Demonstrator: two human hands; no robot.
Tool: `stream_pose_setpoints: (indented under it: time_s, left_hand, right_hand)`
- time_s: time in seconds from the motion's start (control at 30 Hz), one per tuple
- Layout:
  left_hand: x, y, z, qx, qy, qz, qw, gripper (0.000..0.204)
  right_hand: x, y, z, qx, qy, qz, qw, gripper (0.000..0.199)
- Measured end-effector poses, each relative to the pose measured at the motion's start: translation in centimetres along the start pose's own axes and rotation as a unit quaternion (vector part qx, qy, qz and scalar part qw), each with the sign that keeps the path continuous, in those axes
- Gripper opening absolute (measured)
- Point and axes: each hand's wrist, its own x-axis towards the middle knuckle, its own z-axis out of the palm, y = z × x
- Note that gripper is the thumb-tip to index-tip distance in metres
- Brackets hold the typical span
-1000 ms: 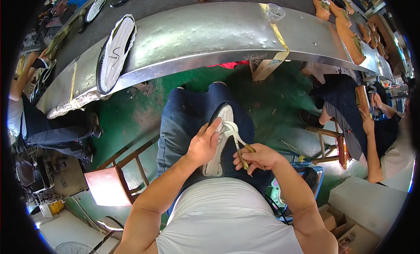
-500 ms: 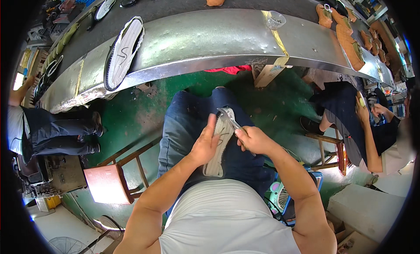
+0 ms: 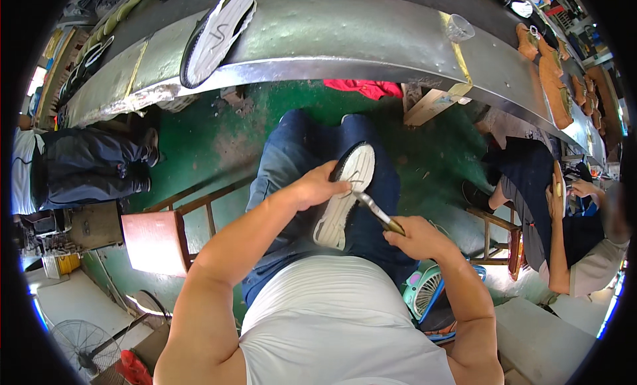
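Observation:
Over my lap lies an unfinished shoe [image 3: 333, 220], bottom up, with a whitish underside, a dark curved line drawn on it and a black edge at its far end. My left hand [image 3: 314, 187] is closed round the shoe's left side, its thumb pressed on the underside. My right hand [image 3: 423, 239] grips the handle end of metal pincers [image 3: 375, 210]. The pincers' head meets the middle of the underside close to my left thumb; the exact contact is too small to make out.
A metal-edged bench [image 3: 345, 27] crosses ahead, bearing another upturned shoe [image 3: 215, 40], a clear cup [image 3: 460, 28] and tan shoes [image 3: 552, 86]. A stool [image 3: 156, 242] stands left and a green fan [image 3: 423, 289] right. Other people sit or stand at both sides.
The pincers have moved from the shoe's far end to its middle. My left hand has closed over the shoe, whose far end now leans further right. The whole view has shifted.

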Motion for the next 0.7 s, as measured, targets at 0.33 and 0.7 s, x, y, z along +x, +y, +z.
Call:
stream_pose_setpoints:
  time_s: [0.33, 0.7]
  left_hand:
    - [0.7, -1.1, 0.4, -0.084, -0.021, -0.02, 0.996, 0.058]
    - [0.9, -3.0, -1.1, -0.127, -0.007, -0.013, 0.992, 0.059]
  right_hand:
    - [0.6, -3.6, 4.1, -0.345, 0.053, -0.096, 0.932, 0.046]
    - [3.9, 1.1, 7.0, -0.142, 0.159, -0.181, 0.96, 0.024]
